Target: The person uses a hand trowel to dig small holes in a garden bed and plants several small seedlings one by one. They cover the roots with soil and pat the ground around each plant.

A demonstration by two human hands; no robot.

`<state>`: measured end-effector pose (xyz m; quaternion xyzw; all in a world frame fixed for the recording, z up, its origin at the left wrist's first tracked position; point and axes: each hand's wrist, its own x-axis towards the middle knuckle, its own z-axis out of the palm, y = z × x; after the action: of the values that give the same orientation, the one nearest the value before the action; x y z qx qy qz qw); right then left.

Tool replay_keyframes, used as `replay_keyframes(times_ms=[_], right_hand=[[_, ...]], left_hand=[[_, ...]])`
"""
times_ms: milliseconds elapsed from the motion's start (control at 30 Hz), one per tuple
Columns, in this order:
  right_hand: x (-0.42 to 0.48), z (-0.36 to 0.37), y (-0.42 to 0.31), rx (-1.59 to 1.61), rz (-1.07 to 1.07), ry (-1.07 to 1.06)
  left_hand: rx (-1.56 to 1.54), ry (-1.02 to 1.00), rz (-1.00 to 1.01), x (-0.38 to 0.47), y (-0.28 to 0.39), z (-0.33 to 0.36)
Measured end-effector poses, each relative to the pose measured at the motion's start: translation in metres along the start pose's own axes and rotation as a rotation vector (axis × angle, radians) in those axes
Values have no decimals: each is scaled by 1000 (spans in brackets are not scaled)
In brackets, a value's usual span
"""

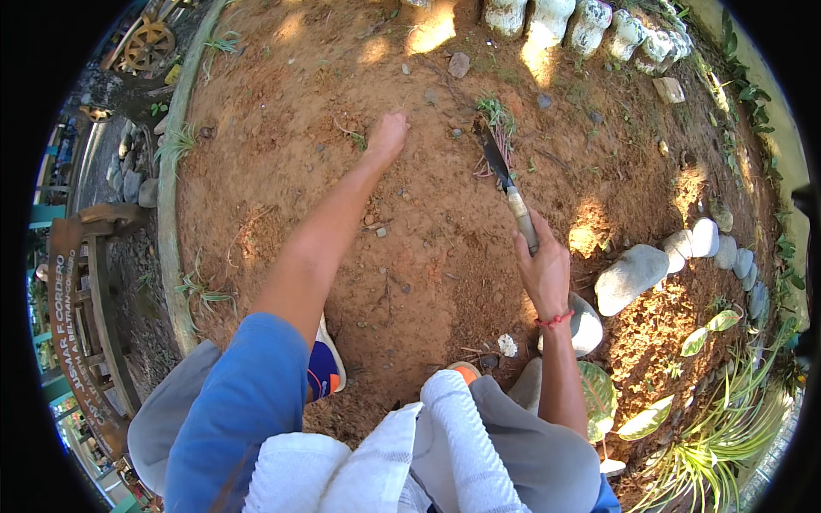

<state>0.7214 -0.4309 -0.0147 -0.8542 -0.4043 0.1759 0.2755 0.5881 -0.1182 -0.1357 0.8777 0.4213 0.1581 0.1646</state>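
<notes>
My right hand (544,260) grips the pale handle of a garden blade (494,154). Its dark metal is narrow and soiled, and the tip lies beside a small heap of pulled weeds (499,118) with reddish stems. Ahead and to the left, my left hand (389,133) is down at the brown soil (410,211), fingers curled together. A thin stem shows near its fingertips, but whether they pinch it is hidden. Just left of that hand, a small green weed (356,138) lies on the ground.
White-painted edging pieces (585,29) line the far side. Rounded stones (632,279) border a planted patch at right, with a spider plant (712,442). A concrete curb (168,211) runs along the left, beyond it a wooden sign (80,320) bearing writing. My shoe (326,365) stands on the soil.
</notes>
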Motion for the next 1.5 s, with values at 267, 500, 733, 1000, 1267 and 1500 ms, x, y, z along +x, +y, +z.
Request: replay_keyframes(times_ms=[267, 500, 733, 1000, 1267, 1500], right_hand=[[-1, -1, -3, 17, 20, -29], [-2, -2, -1, 39, 57, -40], [-2, 4, -4, 63, 44, -43], [-4, 1, 1, 80, 52, -11], [0, 4, 9, 104, 55, 6], [3, -1, 8, 91, 128, -18]], left_hand=[[-7, -134, -399, 8, 9, -9], [-142, -7, -189, -5, -9, -27], [-169, 157, -59, -17, -9, 24], [-247, 285, -87, -7, -10, 34], [-579, 141, -378, -50, 39, -3], [-363, 114, -39, -22, 87, 28]])
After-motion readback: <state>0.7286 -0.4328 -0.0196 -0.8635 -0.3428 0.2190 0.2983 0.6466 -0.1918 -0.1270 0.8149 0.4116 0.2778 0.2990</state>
